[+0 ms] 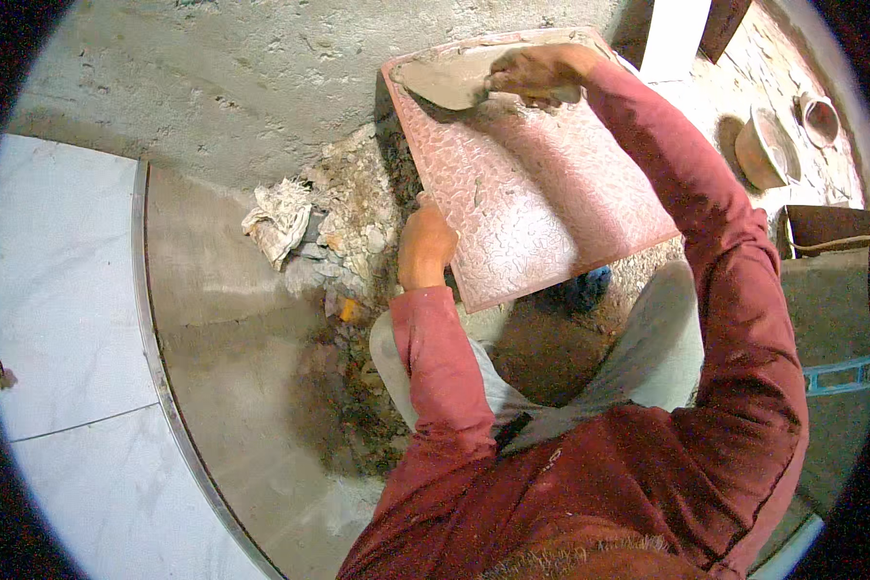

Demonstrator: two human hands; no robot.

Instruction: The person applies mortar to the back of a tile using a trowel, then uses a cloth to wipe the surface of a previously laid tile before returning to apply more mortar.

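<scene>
A large tile [541,213] with a pinkish, patterned surface is tilted in front of me, its far end near the rough wall. My left hand [427,244] is closed on the tile's left edge. In my right hand [539,75] is a trowel [445,79], its blade coated in grey mortar and resting at the tile's far left corner. Wet mortar [551,39] lies in a band along the far edge. The fingertips of my left hand are partly hidden behind the tile.
Rubble [343,217] and a crumpled whitish rag [280,220] lie left of the tile. White marbled tiles [68,290] with a metal edge strip stand farther left. At right are a bucket [766,150], a smaller pot [820,121] and a blue spirit level [846,375].
</scene>
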